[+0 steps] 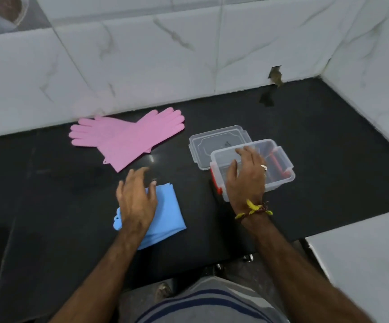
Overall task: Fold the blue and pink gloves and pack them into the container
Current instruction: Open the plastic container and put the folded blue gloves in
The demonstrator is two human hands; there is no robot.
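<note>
While the left hand (136, 199) lies flat and spread on the folded blue gloves (163, 213), pressing rather than gripping, the right hand (246, 178) hovers open over the clear container (282, 173), holding nothing. The container stands beside its lid (219, 141) on the black counter (48, 183). The 2 pink gloves (128, 136) lie crossed and unfolded near the wall. Folding of the blue pair looks finished; the next move likely calls for pinching the bundle so it stays folded and carrying it right into the container.

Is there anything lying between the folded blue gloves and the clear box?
No. In the head view, only a bare strip of black countertop separates the blue gloves from the clear container.
</note>
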